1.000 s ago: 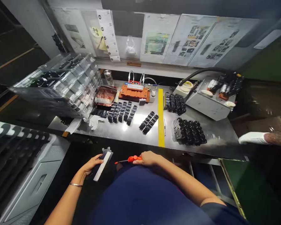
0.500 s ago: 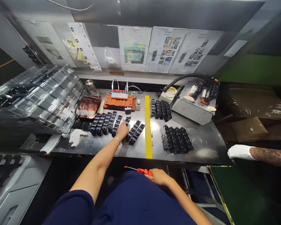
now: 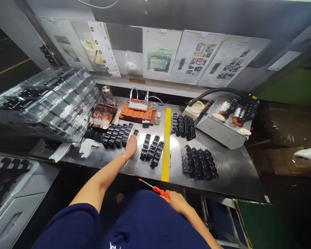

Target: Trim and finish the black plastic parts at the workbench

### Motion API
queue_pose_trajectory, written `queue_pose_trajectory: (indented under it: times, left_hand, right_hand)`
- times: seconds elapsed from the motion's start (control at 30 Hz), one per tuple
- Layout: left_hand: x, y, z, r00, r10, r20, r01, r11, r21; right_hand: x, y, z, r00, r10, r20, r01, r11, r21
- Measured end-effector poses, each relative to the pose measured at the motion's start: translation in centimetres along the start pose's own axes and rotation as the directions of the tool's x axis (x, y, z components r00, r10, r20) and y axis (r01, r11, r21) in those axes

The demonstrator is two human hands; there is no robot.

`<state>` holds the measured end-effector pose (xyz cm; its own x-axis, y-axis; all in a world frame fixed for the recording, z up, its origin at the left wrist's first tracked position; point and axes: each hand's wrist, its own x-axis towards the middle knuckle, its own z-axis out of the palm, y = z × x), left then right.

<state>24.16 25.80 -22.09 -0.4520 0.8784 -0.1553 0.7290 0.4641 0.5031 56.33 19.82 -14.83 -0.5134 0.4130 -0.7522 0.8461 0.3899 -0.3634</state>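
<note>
My left hand (image 3: pixel 131 146) reaches over the metal bench with its fingers closed round a black plastic strip (image 3: pixel 136 132), which it largely covers. Just left of it several similar black strips (image 3: pixel 116 135) lie side by side. To its right, three separate black strips (image 3: pixel 152 148) rest at a slant, short of the yellow tape line. Close to my body, below the bench edge, my right hand (image 3: pixel 176 201) is wrapped round a screwdriver (image 3: pixel 159 191) with a red handle; its shaft points up and left.
Beyond the yellow tape (image 3: pixel 167 145) lie two more groups of black strips (image 3: pixel 200 162). An orange fixture (image 3: pixel 137 112) stands at the back, a grey machine (image 3: pixel 220 131) at right. Wrapped clear trays (image 3: pixel 59 100) lean at left near a white glove (image 3: pixel 87 148). Another person's white-gloved hand (image 3: pixel 310 154) shows at right.
A black strip that was under my left hand now lies beside the other two near the yellow tape. My left hand has moved left to another strip. The other person's glove has moved rightward.
</note>
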Motion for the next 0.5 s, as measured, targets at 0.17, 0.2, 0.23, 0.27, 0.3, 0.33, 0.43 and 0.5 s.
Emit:
queue_pose_trajectory:
  times: [0.17,0.2,0.23,0.27,0.3,0.33,0.43,0.5]
  left_hand:
    - [-7.4,-3.0,1.0,0.993,-0.098,0.066,0.104,0.989,-0.102]
    - [-9.1,-4.0,0.9,0.986,-0.15,0.073,0.158,0.98,-0.122]
    - [-10.8,-5.3,0.5,0.975,-0.206,0.087,0.217,0.965,-0.148]
    - [-12.5,-6.8,0.0,0.958,-0.261,0.116,0.279,0.942,-0.186]
    - [-14.3,-8.6,-0.7,0.937,-0.31,0.159,0.341,0.91,-0.236]
    - [-16.2,-10.4,-1.4,0.909,-0.352,0.222,0.408,0.86,-0.306]
    - [-22.2,-16.2,-3.9,0.807,-0.422,0.412,0.59,0.603,-0.537]
    - [-25.9,-19.4,-5.4,0.743,-0.47,0.476,0.664,0.427,-0.614]
  right_hand:
    - [1.0,-1.3,-1.2,0.999,-0.036,0.009,0.036,0.998,-0.05]
    - [1.3,-1.6,-1.3,0.998,-0.051,0.024,0.053,0.997,-0.051]
    - [1.6,-2.0,-1.5,0.997,-0.07,0.038,0.072,0.996,-0.054]
    - [1.9,-2.6,-1.5,0.995,-0.088,0.05,0.091,0.994,-0.062]
    - [2.3,-3.3,-1.5,0.993,-0.106,0.05,0.11,0.991,-0.075]
    - [2.6,-4.1,-1.5,0.991,-0.124,0.043,0.128,0.987,-0.094]
    - [3.4,-8.1,-1.1,0.974,-0.218,0.059,0.225,0.957,-0.182]
    - [3.8,-11.4,-0.6,0.94,-0.31,0.144,0.338,0.908,-0.25]
